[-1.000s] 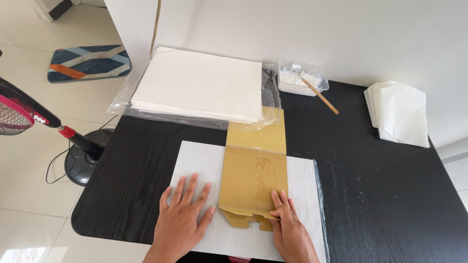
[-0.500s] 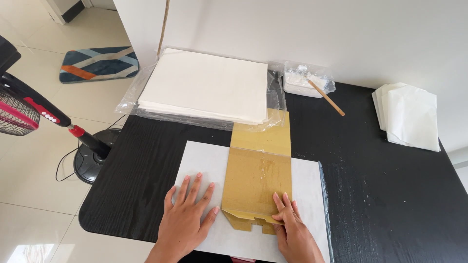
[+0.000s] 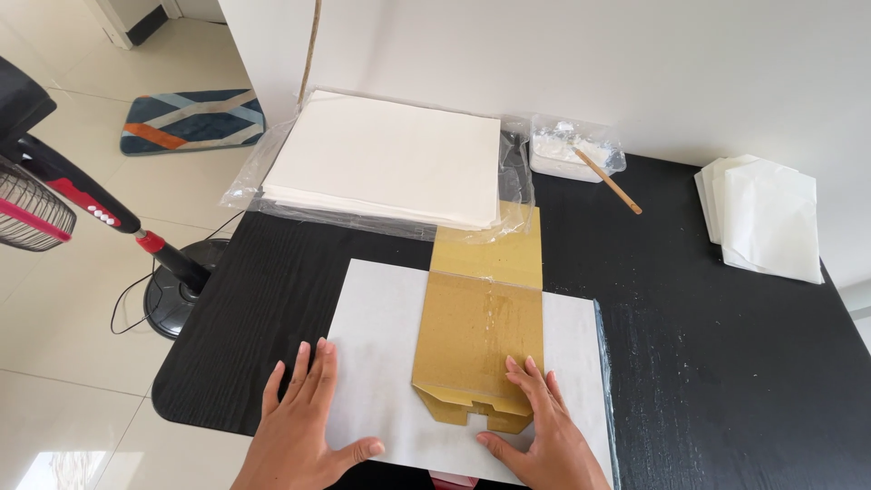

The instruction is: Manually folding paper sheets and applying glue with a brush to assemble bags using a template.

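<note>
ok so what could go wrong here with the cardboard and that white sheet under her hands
The flattened cardboard piece lies across the white sheet, pinned only at its near end by the right hand, so it may skew. The left hand presses flat on the sheet, which overhangs the black table edge and could crease. The cardboard's far end sits by the plastic-wrapped paper stack and might snag its wrap.

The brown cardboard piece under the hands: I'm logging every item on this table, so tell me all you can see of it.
The brown cardboard piece is a flattened, folded box blank, tan and matte, with a crease across it and notched tabs at its near end. It lies flat, lengthwise, on a white sheet on the black table. Its far end reaches the plastic-wrapped paper stack. The right hand presses its near corner; the left hand rests on the sheet beside it.
</note>
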